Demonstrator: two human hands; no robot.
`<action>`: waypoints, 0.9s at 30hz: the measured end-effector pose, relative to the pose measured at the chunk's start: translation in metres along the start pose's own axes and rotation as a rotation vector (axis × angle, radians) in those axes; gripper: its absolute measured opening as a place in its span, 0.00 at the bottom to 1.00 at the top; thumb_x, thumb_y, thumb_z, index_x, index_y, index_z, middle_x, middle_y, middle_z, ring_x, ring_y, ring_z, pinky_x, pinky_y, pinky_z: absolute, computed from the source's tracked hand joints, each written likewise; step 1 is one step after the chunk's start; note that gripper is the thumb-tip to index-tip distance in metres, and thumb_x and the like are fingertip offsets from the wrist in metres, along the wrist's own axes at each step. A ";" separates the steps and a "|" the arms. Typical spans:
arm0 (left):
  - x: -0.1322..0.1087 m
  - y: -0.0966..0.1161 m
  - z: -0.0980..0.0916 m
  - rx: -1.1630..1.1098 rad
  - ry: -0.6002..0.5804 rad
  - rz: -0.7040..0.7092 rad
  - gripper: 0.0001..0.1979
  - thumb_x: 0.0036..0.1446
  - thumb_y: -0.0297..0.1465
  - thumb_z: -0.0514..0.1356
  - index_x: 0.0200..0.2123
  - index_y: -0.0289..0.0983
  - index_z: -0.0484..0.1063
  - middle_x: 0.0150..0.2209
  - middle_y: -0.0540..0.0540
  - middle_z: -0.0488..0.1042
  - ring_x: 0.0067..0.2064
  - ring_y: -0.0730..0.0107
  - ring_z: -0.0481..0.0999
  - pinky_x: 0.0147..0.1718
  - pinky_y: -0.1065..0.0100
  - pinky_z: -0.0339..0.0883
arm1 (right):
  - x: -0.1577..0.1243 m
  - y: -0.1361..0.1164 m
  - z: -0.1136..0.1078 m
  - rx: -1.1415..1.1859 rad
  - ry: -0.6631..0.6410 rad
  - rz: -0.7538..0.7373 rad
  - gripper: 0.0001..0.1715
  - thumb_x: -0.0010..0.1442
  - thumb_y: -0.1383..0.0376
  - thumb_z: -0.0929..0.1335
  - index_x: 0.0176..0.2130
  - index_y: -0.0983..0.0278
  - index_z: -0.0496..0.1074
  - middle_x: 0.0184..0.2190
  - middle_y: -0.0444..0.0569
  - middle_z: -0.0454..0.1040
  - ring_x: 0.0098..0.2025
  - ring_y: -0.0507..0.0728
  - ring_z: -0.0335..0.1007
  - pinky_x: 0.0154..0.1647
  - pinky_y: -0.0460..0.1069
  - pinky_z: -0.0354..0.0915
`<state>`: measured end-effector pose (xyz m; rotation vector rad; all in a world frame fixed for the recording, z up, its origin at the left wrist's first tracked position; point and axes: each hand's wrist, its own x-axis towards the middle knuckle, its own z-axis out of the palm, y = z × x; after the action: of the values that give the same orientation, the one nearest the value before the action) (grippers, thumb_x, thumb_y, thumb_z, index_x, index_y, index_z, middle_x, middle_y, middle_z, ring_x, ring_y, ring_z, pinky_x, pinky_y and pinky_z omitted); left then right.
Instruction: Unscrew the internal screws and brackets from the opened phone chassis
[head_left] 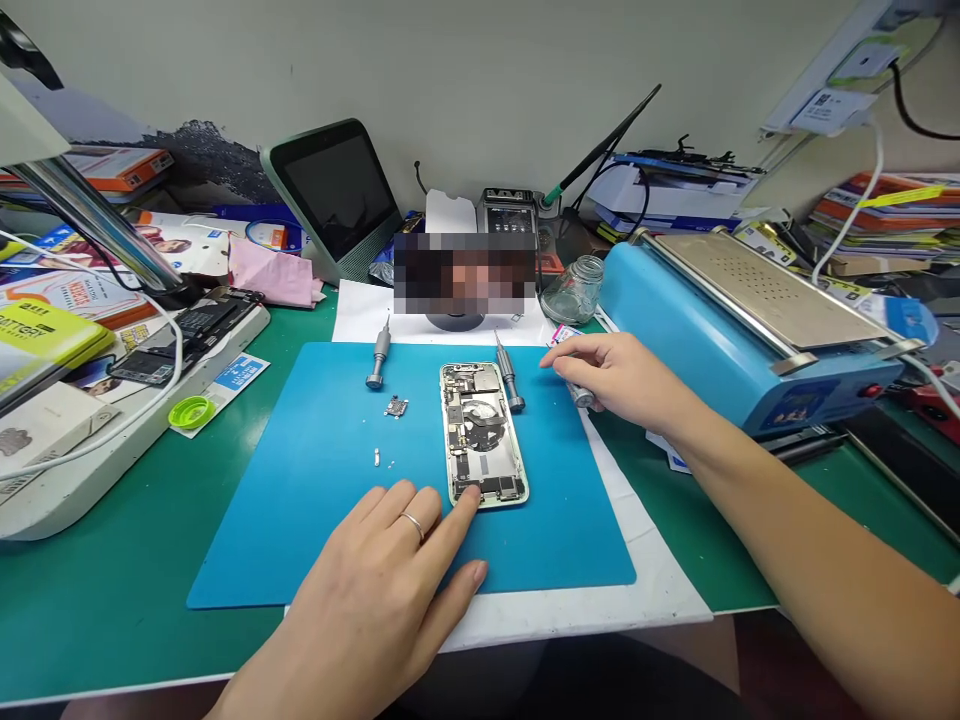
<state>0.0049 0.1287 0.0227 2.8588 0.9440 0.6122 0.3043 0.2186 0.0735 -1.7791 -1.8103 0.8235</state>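
Observation:
An opened phone (482, 433) with its insides showing lies on a blue mat (322, 500). My left hand (390, 580) rests flat on the mat, fingers stretched out, one fingertip touching the phone's near end. My right hand (615, 375) lies at the mat's far right edge, its fingers curled around a small silver tool (583, 396). One grey screwdriver (510, 375) lies just right of the phone's top. Another screwdriver (379, 357) lies at the mat's far left. A small loose part (396, 406) and tiny screws (381, 460) sit left of the phone.
A blue heating machine (742, 330) stands at the right. A glass jar (576, 290) and a tablet (334, 200) stand behind the mat. A white tray (90, 440) with phone parts, a green cap (191, 411), and boxes crowd the left. Stacked books are at the far right.

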 end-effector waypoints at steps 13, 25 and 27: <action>0.000 0.000 -0.001 -0.001 0.020 0.003 0.22 0.75 0.34 0.51 0.65 0.30 0.66 0.39 0.42 0.72 0.40 0.55 0.71 0.39 0.55 0.65 | -0.004 -0.012 0.002 0.303 0.061 0.132 0.04 0.60 0.66 0.73 0.34 0.66 0.79 0.14 0.39 0.65 0.14 0.48 0.61 0.13 0.43 0.59; 0.002 0.000 -0.001 -0.008 0.008 -0.011 0.22 0.75 0.36 0.52 0.65 0.32 0.66 0.40 0.42 0.74 0.38 0.56 0.74 0.34 0.56 0.68 | -0.008 -0.014 0.007 0.663 -0.034 -0.098 0.18 0.59 0.52 0.74 0.45 0.59 0.72 0.28 0.46 0.80 0.29 0.57 0.78 0.31 0.52 0.75; 0.003 0.000 -0.001 -0.015 0.018 -0.015 0.21 0.74 0.36 0.52 0.64 0.32 0.67 0.40 0.43 0.74 0.38 0.56 0.74 0.33 0.56 0.68 | -0.010 -0.013 0.010 0.671 -0.017 -0.159 0.27 0.54 0.48 0.78 0.47 0.56 0.71 0.28 0.44 0.79 0.30 0.57 0.78 0.33 0.53 0.75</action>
<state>0.0072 0.1304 0.0246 2.8352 0.9579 0.6425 0.2880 0.2083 0.0763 -1.1828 -1.4197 1.2021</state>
